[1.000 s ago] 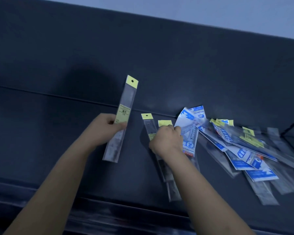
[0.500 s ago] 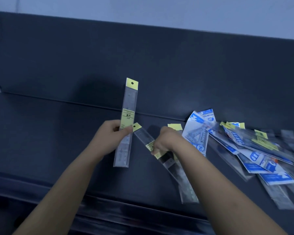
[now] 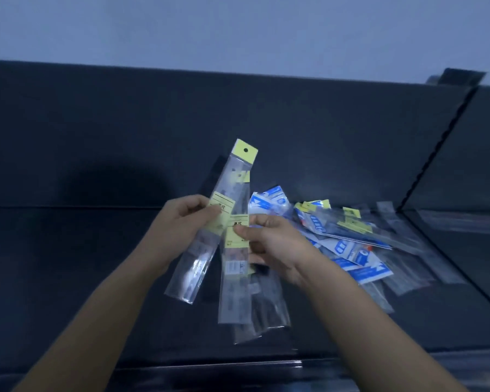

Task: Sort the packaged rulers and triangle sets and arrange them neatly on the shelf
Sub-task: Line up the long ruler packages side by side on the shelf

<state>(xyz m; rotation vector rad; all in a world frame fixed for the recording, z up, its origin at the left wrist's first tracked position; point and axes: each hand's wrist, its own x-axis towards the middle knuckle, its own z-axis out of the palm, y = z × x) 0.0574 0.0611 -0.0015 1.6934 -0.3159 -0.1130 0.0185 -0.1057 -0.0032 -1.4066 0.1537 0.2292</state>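
My left hand [image 3: 181, 222] grips a packaged ruler [image 3: 227, 188] in a clear sleeve with a yellow hang tab, tilted with its tab up and to the right. My right hand [image 3: 269, 241] pinches a second packaged ruler [image 3: 235, 278] by its yellow label and holds it right behind the first, nearly upright. To the right, a loose pile of blue-and-white triangle set packs [image 3: 351, 250] and more clear ruler packs [image 3: 402, 230] lies on the dark shelf [image 3: 68, 264]. Another ruler pack [image 3: 269, 304] lies under my right wrist.
The dark back panel [image 3: 125, 137] rises behind the shelf. A notched upright divider [image 3: 441, 148] and a neighbouring shelf section stand at the right. The shelf's front lip [image 3: 210, 369] runs along the bottom.
My right hand lifted a ruler pack off the shelf and brought it left against the pack in my left hand. The view shifted left, so the pile sits farther right.
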